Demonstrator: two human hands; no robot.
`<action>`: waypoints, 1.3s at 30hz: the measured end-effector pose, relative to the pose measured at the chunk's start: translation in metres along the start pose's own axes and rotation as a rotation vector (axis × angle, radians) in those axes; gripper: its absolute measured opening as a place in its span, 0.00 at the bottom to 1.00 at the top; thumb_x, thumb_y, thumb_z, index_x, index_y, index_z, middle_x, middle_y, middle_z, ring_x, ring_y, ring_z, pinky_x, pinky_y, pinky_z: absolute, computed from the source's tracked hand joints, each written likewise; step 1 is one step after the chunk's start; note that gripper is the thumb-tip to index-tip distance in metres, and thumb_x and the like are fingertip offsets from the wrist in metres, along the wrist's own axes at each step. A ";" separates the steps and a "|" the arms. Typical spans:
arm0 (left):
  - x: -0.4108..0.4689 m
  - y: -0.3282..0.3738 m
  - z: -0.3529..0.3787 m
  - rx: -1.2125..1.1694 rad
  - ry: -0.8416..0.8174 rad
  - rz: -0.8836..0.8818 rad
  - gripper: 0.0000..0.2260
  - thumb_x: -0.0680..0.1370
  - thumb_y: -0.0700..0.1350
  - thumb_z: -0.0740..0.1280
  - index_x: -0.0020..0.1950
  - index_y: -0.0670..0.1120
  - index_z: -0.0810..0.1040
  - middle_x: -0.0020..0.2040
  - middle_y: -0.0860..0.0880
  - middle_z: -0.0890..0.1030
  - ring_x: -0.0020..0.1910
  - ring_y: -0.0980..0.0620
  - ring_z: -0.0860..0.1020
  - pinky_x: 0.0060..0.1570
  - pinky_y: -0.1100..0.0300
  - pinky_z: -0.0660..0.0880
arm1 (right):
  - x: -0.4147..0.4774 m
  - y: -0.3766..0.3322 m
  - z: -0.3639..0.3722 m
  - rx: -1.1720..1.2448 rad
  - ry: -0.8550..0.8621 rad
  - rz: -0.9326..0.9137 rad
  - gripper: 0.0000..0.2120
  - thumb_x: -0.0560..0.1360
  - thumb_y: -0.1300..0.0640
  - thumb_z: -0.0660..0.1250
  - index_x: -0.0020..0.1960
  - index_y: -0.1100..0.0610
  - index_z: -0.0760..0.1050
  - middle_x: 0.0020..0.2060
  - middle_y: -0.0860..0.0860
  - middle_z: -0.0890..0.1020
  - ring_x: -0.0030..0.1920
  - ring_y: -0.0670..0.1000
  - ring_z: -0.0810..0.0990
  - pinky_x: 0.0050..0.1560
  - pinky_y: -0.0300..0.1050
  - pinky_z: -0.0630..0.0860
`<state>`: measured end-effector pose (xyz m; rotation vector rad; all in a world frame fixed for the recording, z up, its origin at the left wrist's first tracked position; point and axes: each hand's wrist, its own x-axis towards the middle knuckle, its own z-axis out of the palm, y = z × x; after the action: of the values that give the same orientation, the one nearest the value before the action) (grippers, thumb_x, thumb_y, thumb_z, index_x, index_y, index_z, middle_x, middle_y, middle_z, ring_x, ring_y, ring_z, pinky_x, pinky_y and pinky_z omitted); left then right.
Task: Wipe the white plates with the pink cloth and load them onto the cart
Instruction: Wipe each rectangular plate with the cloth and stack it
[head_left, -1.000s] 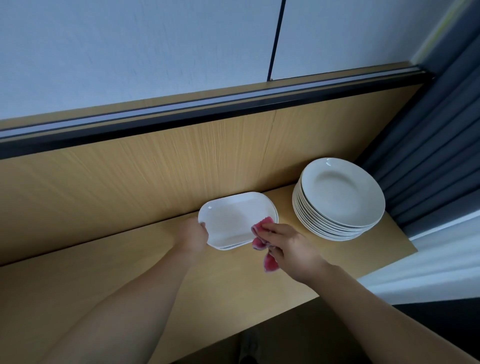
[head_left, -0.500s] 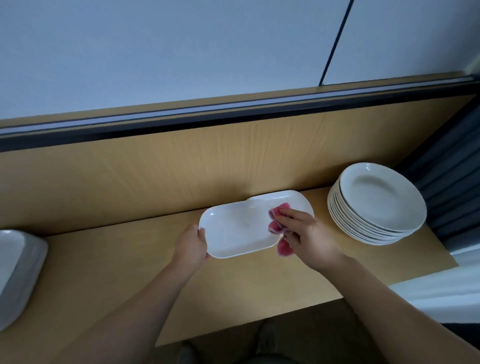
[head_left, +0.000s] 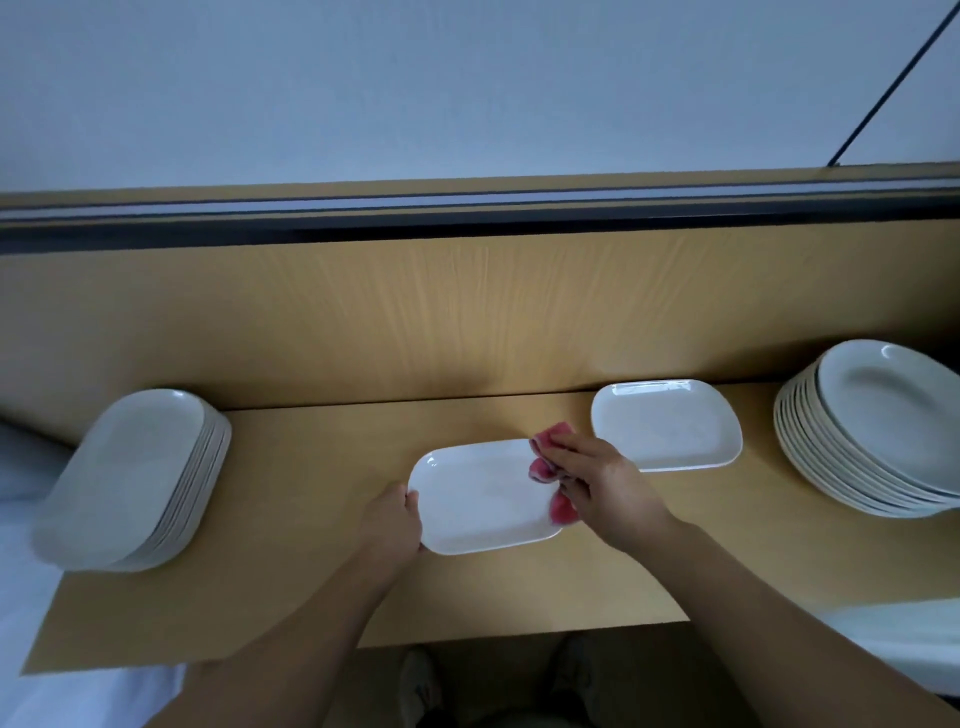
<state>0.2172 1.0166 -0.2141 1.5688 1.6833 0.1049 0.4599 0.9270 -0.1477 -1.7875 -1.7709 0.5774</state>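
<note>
The plate (head_left: 483, 499) left its twin (head_left: 667, 426) (at two o'clock). The left hand (head_left: 392, 519) grips its slippery-looking rim; the right hand (head_left: 608, 483) pinches the cloth (head_left: 543, 467).

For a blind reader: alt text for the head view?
Left hand grips a white plate while right hand holds a pink cloth to it, at a wooden counter. A rectangular stack sits left, a round stack right.

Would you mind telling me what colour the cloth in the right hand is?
Pink; the cloth shows best in the head view, held against the plate.
</note>
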 end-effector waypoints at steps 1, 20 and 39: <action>0.001 -0.002 -0.001 -0.019 0.002 -0.002 0.11 0.83 0.45 0.55 0.47 0.42 0.73 0.41 0.44 0.78 0.34 0.49 0.78 0.26 0.63 0.68 | 0.001 -0.001 0.004 0.003 -0.011 -0.009 0.22 0.73 0.74 0.63 0.64 0.58 0.78 0.56 0.52 0.81 0.54 0.44 0.75 0.56 0.19 0.62; 0.008 -0.021 -0.024 0.422 -0.170 0.412 0.51 0.61 0.64 0.74 0.77 0.52 0.54 0.74 0.54 0.62 0.72 0.53 0.62 0.68 0.54 0.65 | 0.022 0.000 0.086 -0.436 -0.421 0.206 0.33 0.80 0.50 0.58 0.79 0.46 0.42 0.78 0.56 0.45 0.77 0.60 0.45 0.76 0.56 0.52; 0.016 -0.014 -0.023 0.439 -0.216 0.374 0.52 0.59 0.62 0.78 0.76 0.49 0.57 0.71 0.52 0.67 0.68 0.52 0.68 0.63 0.57 0.69 | 0.035 -0.038 0.134 -0.438 -0.545 0.207 0.30 0.82 0.51 0.51 0.79 0.51 0.40 0.79 0.51 0.42 0.77 0.59 0.38 0.76 0.58 0.39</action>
<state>0.1943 1.0378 -0.2145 2.1274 1.2830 -0.2518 0.3454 0.9726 -0.2216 -2.2891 -2.2166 0.8793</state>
